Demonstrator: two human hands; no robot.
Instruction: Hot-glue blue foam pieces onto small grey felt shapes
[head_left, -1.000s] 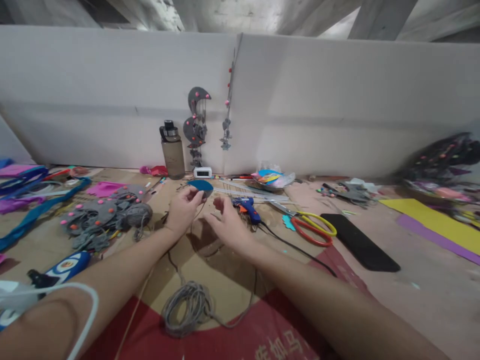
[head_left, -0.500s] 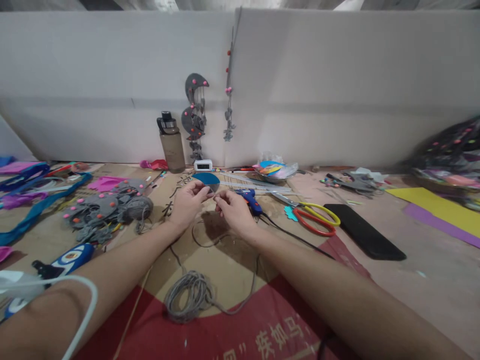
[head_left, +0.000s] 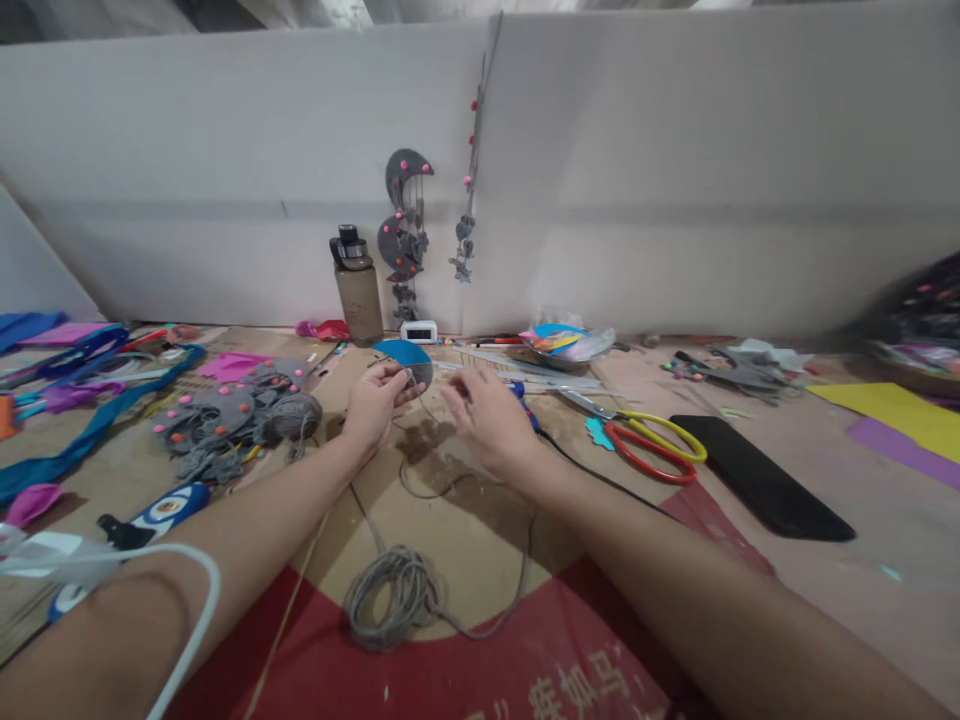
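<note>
A blue felt disc (head_left: 402, 354) is held off the tabletop (head_left: 465, 520), pinched at its lower edge between the thumb and curled fingers (head_left: 391, 377) of the left hand (head_left: 377, 398). It sits at 12 o'clock from that hand. A thin grey cord (head_left: 421, 405) is seen dropping from the disc towards 6 o'clock, where it ends in a loose coil (head_left: 390, 600).

Half a second ago the two hands were nearly touching at the disc. The right hand (head_left: 491, 420) has since been drawn away towards 3 o'clock, so that a gap is now left between them. Its fingers are half curled, with the thumb close to the forefinger. Whether the cord is gripped there cannot be told. From the wider gap it is judged that a length of cord is being pulled out from the disc, though the cord hangs slack.

A blue glue gun (head_left: 523, 398) is mostly hidden behind the right hand, and scissors (head_left: 652, 450) lie farther out at 3 o'clock.
</note>
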